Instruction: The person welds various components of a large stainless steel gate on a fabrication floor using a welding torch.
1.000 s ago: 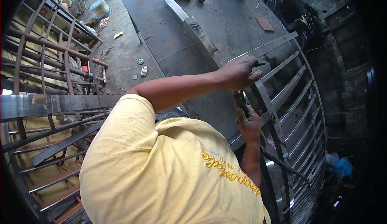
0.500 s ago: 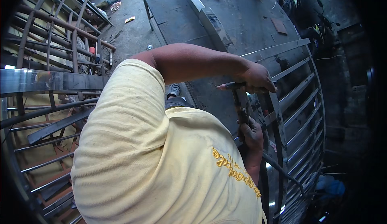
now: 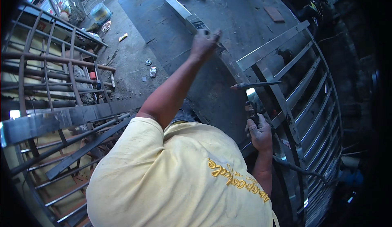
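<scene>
Grey concrete floor (image 3: pixel 122 63) to the left, rust-brown metal grilles (image 3: pixel 53 58) at the far side of it, and a dark sheet-like tabletop (image 3: pixel 245 27) ahead. On that tabletop, a shiny metal bar (image 3: pixel 196 24) at a slant, a small brown plate (image 3: pixel 273 14) farther right, and, nearer, a slatted metal frame (image 3: pixel 303 82).

Across the near corner of the frame, apart from both hands, a slim dark tool (image 3: pixel 261 84) with a pinkish tip toward the left. Probably light and stiff, perhaps fragile at the tip; best taken by the dark shaft. Just below, a chunkier black tool (image 3: pixel 250 108), roughly upright in the right hand (image 3: pixel 259 132). Likely rigid, modest in weight and not slippery; best gripped at the lower end. Close by, a thick dark cable (image 3: pixel 301 170), impossible to trace to either tool.

Right fingers wrapped around the black tool's lower end, thumb along the side. Left hand (image 3: pixel 205 46) over the tabletop, right by the metal bar, fingers partly curled, with one pointing outward. Cannot tell whether touching the bar or pinching something small.
</scene>
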Available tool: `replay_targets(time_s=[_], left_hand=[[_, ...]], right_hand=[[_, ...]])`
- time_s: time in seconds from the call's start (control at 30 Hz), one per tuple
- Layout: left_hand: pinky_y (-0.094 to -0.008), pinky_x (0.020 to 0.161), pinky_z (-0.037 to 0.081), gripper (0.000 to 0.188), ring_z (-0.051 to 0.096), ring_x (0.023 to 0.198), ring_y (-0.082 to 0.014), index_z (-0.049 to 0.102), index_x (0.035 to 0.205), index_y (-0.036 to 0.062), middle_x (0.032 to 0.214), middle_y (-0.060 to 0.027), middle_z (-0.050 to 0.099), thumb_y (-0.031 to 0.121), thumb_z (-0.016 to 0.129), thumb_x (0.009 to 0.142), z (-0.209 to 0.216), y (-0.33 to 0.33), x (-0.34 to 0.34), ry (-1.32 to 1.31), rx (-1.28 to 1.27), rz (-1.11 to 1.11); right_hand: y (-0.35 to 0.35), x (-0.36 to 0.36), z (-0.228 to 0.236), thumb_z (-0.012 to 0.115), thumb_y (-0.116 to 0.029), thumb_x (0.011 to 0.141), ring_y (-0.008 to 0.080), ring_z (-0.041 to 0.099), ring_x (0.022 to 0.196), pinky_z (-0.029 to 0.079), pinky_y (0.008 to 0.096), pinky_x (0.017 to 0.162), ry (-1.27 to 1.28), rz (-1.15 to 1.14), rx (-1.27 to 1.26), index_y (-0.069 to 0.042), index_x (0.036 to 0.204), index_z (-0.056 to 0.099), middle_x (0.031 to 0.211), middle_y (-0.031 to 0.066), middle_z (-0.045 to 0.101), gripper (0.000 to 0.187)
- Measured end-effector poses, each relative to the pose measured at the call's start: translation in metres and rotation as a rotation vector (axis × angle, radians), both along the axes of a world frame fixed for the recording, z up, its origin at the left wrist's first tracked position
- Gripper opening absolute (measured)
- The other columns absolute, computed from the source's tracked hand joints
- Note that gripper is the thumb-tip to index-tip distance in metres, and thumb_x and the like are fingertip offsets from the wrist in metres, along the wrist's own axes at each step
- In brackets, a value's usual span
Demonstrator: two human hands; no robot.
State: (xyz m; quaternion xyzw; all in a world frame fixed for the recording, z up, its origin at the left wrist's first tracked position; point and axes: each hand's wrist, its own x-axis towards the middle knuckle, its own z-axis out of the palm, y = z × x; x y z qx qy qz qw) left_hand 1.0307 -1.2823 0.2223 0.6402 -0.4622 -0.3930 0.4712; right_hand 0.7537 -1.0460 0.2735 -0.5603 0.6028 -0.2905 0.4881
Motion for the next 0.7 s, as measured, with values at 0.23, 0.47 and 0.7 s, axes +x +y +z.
replay_targets(time_s=[0.23, 0.47, 0.7], left_hand=[[-0.0458, 0.105, 0.043, 0.098, 0.052, 0.129, -0.0405, 0.038, 0.141, -0.0106, 0.137, -0.0323, 0.051, 0.059, 0.074, 0.082, -0.041, -0.081, 0.077, -0.192, 0.229, 0.148], [-0.0518, 0.122, 0.022, 0.092, 0.029, 0.148, -0.0355, 0.042, 0.149, 0.014, 0.155, -0.0149, 0.039, 0.035, 0.085, 0.07, -0.005, -0.095, 0.112, -1.278, -0.416, -0.924], [-0.0532, 0.109, 0.04, 0.063, 0.057, 0.122, -0.0364, 0.057, 0.133, 0.0084, 0.124, -0.0155, 0.062, 0.009, 0.075, 0.073, -0.045, -0.161, 0.116, -1.191, -0.569, -1.133]], right_hand=[[-0.069, -0.016, 0.041, 0.072, -0.028, 0.094, 0.0111, 0.062, 0.066, 0.049, 0.0275, 0.061, 0.229, -0.108, -0.101, 0.002, 0.113, 0.061, 0.078, 0.0037, 0.067, 0.037], [-0.14, -0.041, 0.081, 0.078, -0.027, 0.086, 0.0092, 0.06, 0.074, 0.049, 0.0261, 0.07, 0.221, -0.254, 0.051, 0.006, 0.121, 0.061, 0.086, 0.0055, 0.069, 0.05], [-0.229, -0.032, 0.077, 0.079, -0.043, 0.081, 0.0106, 0.061, 0.072, 0.05, 0.0258, 0.067, 0.173, -0.265, 0.168, 0.005, 0.122, 0.061, 0.086, 0.0071, 0.068, 0.066]])
